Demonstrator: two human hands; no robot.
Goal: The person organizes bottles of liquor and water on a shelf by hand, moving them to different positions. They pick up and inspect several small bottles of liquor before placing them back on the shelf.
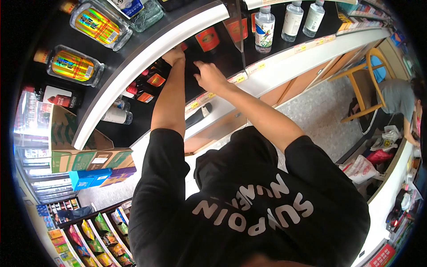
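I observe both arms reaching into the dark shelf bay under the white shelf edge (147,49). My left hand (174,55) sits at the back of the bay, fingers curled among the dark bottles with red labels (153,80); whether it grips one I cannot tell. My right hand (210,76) hovers just above the front lip of the lower shelf (267,73), fingers loosely bent, holding nothing visible. Clear water bottles (291,20) stand further along that shelf. Green cartons (89,155) are stacked beside the unit's end.
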